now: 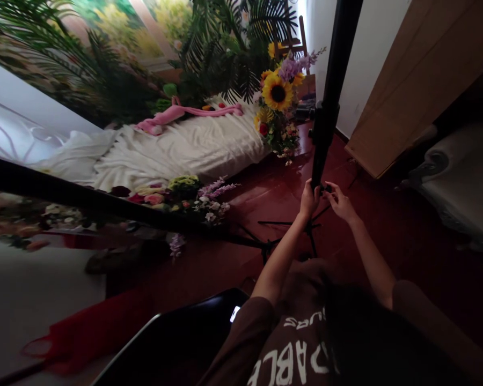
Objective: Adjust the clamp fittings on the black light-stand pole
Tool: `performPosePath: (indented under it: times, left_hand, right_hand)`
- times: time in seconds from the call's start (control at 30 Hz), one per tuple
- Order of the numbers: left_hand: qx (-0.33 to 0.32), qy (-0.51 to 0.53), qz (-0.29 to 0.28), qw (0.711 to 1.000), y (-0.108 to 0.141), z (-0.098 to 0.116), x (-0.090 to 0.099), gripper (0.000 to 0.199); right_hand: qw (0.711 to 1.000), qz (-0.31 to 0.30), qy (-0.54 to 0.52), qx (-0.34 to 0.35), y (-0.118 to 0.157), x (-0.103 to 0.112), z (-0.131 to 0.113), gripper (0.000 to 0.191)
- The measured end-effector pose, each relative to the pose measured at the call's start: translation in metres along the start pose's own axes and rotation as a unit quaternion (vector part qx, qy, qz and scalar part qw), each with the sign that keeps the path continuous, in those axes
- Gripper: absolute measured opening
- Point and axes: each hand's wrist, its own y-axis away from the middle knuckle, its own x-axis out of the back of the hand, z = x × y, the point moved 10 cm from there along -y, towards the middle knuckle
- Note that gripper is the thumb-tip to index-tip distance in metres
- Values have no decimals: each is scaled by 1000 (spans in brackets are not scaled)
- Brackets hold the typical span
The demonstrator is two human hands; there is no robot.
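A black tripod stand pole [326,118] rises from the lower middle of the head view, and its thick upper section runs out of the top of the picture. My left hand [309,199] is wrapped around the pole's lower part. Just to the right, my right hand [340,203] pinches a small black knob [326,188] on the pole with its fingertips. Both forearms reach forward from a brown printed T-shirt [293,343]. The stand's thin black legs [290,230] spread on the floor below my hands.
A white draped cloth [177,155] with a pink plush toy [181,113] lies beyond the stand. A sunflower bouquet [277,102] and palm fronds [233,53] stand behind it. A long black bar [84,195] crosses the left side over a glossy red floor [386,214].
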Motion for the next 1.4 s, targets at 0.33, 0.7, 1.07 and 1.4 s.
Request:
performPosePath:
  times: [0.33,0.7,1.07,1.4]
  left_hand:
    - [19,28,-11,999,3,9,1,37]
    - [34,62,-31,997,17,4,14,46]
    - [362,-68,238,899,237,-137,201,27]
    - [157,-85,519,836,215,-34,340,50]
  right_hand:
    - [995,39,77,46,-5,-1,19,61]
    - [992,97,-77,0,2,-14,28,62]
    - [984,21,-166,-62,45,-106,73,61]
    - [965,-214,-148,20,37,-224,-11,38]
